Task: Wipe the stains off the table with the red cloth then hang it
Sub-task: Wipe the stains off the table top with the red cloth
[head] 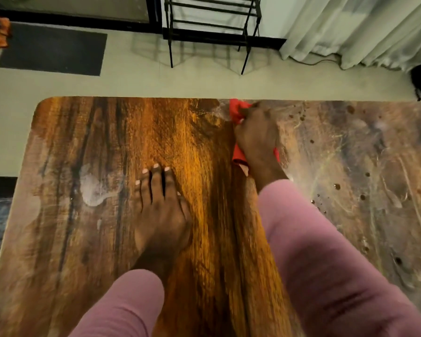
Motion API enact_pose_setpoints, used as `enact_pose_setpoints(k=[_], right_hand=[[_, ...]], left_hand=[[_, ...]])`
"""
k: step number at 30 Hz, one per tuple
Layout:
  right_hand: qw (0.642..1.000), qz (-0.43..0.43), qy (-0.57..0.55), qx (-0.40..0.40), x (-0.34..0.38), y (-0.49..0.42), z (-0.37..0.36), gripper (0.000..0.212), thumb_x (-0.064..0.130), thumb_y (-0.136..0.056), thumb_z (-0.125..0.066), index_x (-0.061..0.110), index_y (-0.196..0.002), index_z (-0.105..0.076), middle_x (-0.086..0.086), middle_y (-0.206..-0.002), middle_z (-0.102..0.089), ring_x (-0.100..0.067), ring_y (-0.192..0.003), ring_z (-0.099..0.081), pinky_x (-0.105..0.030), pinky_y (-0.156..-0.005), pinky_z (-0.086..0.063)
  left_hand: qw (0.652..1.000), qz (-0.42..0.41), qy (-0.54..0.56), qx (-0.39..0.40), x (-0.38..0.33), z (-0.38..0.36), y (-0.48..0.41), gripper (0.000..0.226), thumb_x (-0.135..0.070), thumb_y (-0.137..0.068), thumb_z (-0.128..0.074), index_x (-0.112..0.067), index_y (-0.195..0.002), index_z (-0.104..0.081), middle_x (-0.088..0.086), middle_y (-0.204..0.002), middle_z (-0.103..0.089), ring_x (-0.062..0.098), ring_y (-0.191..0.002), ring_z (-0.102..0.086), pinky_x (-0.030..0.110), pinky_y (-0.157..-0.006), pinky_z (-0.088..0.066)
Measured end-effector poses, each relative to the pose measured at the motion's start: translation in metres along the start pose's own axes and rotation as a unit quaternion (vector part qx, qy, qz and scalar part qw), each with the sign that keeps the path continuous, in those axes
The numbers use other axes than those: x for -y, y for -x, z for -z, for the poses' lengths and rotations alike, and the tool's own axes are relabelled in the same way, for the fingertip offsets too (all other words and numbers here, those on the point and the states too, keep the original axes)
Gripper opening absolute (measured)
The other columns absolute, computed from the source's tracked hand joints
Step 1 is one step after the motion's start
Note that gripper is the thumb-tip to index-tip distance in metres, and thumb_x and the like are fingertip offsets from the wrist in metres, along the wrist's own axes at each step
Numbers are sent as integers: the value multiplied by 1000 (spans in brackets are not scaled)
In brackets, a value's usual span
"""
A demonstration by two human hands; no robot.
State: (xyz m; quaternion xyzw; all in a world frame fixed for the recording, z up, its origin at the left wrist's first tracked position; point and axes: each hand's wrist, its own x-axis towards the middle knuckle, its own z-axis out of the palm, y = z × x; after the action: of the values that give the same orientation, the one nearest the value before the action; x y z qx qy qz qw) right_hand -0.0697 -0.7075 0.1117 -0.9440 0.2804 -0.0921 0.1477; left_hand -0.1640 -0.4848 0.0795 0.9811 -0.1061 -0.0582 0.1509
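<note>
Clutching a crumpled bright-red cloth (235, 112) against the smeared table (83, 142), right hand (257, 137), grip tight; left hand (162, 215) flat.

wood table (204, 154) | red cloth (235, 111) @ far edge | stains (337, 186) mostly R side

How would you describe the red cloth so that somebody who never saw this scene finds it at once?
Look at the wooden table that fills the lower picture. At the middle of its far edge, the right hand holds the red cloth against the wood. Nothing else on the table is bright red.
</note>
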Motion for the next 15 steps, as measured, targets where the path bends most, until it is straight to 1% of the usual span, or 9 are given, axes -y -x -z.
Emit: enact_pose_setpoints(k=[2, 4, 7, 8, 9, 11, 13, 15], right_hand=[[998, 57, 11, 16, 23, 1, -7, 37, 15, -84, -54, 20, -119, -66, -8, -121, -53, -31, -114, -44, -38, -91, -45], [993, 110, 4, 49, 36, 15, -9, 37, 14, -85, -55, 22, -121, -64, -6, -129, -49, -29, -116, -40, -38, -92, -43], [977, 187, -18, 98, 26, 40, -2, 38, 17, -89, -56, 26, -125, -61, -3, -133, -46, -26, -117, -38, -39, -96, -43], [976, 192, -13, 100, 15, 44, 1, 38, 18, -89, -56, 26, -126, -61, -2, -133, -46, -26, -118, -38, -39, -97, -43], [980, 178, -4, 91, 2, 45, 4, 39, 18, -90, -55, 27, -127, -60, -2, -133, -46, -26, -119, -38, -39, -97, -43], [994, 99, 6, 46, -19, 33, 8, 41, 16, -88, -54, 27, -128, -59, -5, -129, -47, -29, -117, -41, -42, -94, -45], [1000, 23, 11, 10, -30, 10, 9, 42, 15, -86, -54, 23, -127, -59, -10, -123, -50, -33, -114, -44, -46, -91, -47], [1000, -20, 17, -11, -22, -14, 6, 38, 14, -85, -56, 16, -123, -62, -13, -118, -53, -35, -111, -49, -47, -88, -49]], left_hand=[[1000, 2, -4, 4, -2, 0, 0, 62, -36, -96, -20, -13, -153, -21, 12, -160, -18, 29, -149, -8, 47, -120, -11], [1000, 5, -11, 10, -2, 0, -1, 62, -37, -95, -18, -14, -153, -20, 11, -161, -17, 29, -149, -7, 47, -120, -12], [1000, 5, -10, 15, -1, 2, -1, 65, -39, -94, -14, -14, -153, -20, 11, -160, -17, 29, -149, -7, 46, -120, -11], [1000, 4, -10, 14, -1, 2, -1, 66, -40, -93, -13, -14, -153, -20, 11, -160, -17, 29, -149, -7, 46, -120, -11], [1000, 3, -11, 13, -2, 3, -1, 66, -40, -93, -13, -14, -153, -20, 11, -160, -17, 28, -149, -7, 46, -120, -11], [1000, -2, -9, 16, -2, 3, -2, 66, -40, -94, -11, -14, -154, -18, 10, -161, -16, 27, -149, -5, 46, -121, -10], [1000, -4, -2, 21, -3, 3, -2, 66, -40, -94, -9, -15, -154, -16, 9, -161, -14, 27, -149, -4, 45, -121, -10], [1000, -3, 3, 22, -1, 3, -2, 66, -41, -93, -7, -15, -154, -15, 9, -162, -12, 26, -149, -2, 46, -121, -10]])
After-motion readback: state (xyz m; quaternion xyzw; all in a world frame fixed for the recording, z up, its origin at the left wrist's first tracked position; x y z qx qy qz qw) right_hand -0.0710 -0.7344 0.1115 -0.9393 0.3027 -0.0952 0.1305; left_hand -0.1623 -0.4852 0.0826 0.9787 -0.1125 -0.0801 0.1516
